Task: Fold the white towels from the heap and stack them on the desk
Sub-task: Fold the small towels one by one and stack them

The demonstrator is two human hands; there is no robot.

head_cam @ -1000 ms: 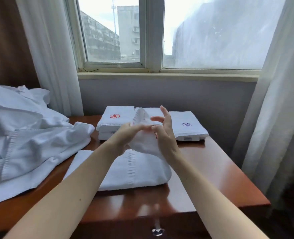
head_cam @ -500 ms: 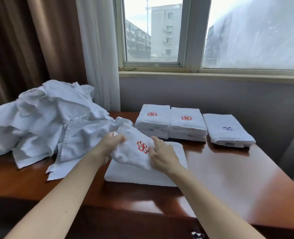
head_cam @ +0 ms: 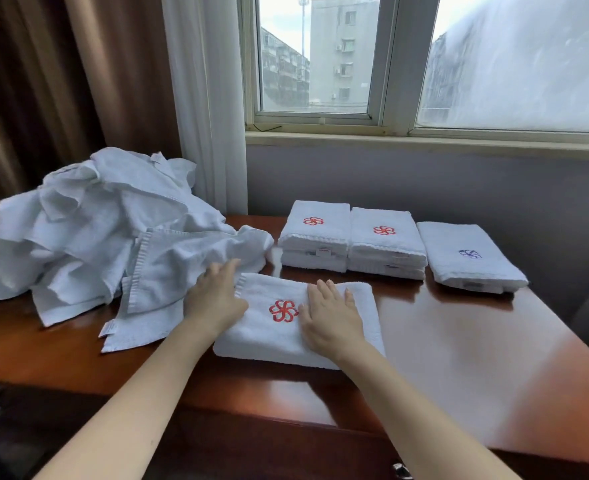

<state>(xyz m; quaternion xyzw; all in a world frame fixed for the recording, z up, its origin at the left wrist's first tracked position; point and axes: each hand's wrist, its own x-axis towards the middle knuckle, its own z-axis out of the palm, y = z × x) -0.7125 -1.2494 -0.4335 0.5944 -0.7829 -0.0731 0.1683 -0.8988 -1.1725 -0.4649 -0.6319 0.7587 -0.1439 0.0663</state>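
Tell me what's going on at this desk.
A person is folding white towels. Both hands lie flat on a folded towel with a red emblem at the front of the desk: the left hand at its left edge, the right hand beside the emblem. Behind it stand two stacks with red emblems and a blue-emblem towel. The unfolded heap lies to the left.

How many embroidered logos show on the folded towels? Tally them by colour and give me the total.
Red: 3, on the left stack, the middle stack and the front towel
Blue-purple: 1, on the right towel
Total: 4
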